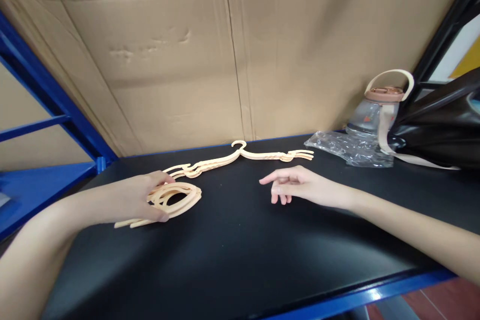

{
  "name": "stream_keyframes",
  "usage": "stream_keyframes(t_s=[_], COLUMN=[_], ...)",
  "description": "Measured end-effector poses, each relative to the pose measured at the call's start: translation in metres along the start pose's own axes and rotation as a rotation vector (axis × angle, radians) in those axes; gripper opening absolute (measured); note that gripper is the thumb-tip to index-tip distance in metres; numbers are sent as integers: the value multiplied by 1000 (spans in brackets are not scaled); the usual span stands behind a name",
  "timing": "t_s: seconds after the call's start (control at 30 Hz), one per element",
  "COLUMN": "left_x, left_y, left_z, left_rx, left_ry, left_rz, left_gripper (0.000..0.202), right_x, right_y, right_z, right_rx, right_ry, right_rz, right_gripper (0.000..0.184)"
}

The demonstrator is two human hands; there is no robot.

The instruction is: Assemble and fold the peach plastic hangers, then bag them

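My left hand (144, 195) is at the left of the black tabletop, thumb and fingers around a small stack of cream plastic pieces (191, 194) that look like folded hangers. Part of the stack is hidden beneath the palm. Behind it lies a cream clothes hanger (221, 161), spread wide, its hook toward the cardboard and thin prongs at both ends. Near that hanger's right arm, my right hand (294, 184) hovers over the table with nothing in it. Its index finger points left and the other fingers are loosely bent, apart from one another.
A cardboard sheet (168, 60) stands along the table's back edge. At the back right are a clear bottle (371, 112) with a handle and strap, crumpled clear plastic (352, 149) and a black bag (442, 120). Blue metal framing (75, 125) borders the left side.
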State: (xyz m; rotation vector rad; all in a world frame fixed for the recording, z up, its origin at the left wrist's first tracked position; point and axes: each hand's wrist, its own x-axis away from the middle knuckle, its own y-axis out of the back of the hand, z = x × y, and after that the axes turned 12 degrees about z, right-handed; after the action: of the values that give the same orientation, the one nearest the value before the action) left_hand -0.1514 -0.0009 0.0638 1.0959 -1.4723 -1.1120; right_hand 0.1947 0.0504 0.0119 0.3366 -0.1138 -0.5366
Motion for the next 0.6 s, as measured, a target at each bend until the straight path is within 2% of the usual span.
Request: stream_keyframes(t_s=[0.13, 0.37, 0.6], left_x=[-4, -2, -1], left_y=[0, -6, 10], left_z=[2, 0, -10], left_rx=[-5, -28, -1], left_ry=[21, -109, -143], left_rz=[92, -23, 144], left_gripper=[46, 50, 55], right_x=[-1, -4, -4], right_y=[2, 0, -1], right_z=[-2, -8, -5], right_rx=[12, 37, 43], right_ry=[-8, -59, -70], right_rz=[0, 46, 59], right_gripper=[37, 36, 36])
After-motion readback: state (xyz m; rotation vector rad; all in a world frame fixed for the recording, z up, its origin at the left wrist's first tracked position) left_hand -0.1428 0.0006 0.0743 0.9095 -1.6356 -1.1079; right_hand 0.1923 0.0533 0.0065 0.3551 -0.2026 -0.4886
